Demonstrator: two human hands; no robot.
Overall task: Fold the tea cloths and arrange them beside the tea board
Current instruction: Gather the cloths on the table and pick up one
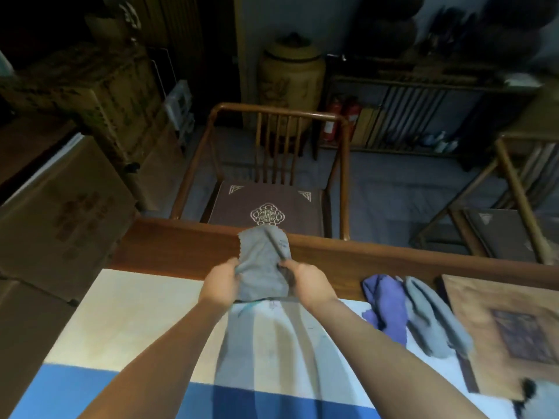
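Left hand (pixel 222 281) and right hand (pixel 305 281) pinch grey cloth (pixel 261 267) side edges; cloth's long axis runs 12–6, free end toward 12.

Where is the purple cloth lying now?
The purple cloth lies on the table, right of the right hand, against a grey cloth that lies beside the wooden tea board.

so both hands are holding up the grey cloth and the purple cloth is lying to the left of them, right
Not quite: the head view shows both the left hand and right hand holding the grey cloth, but the purple cloth lies to their right, not left.
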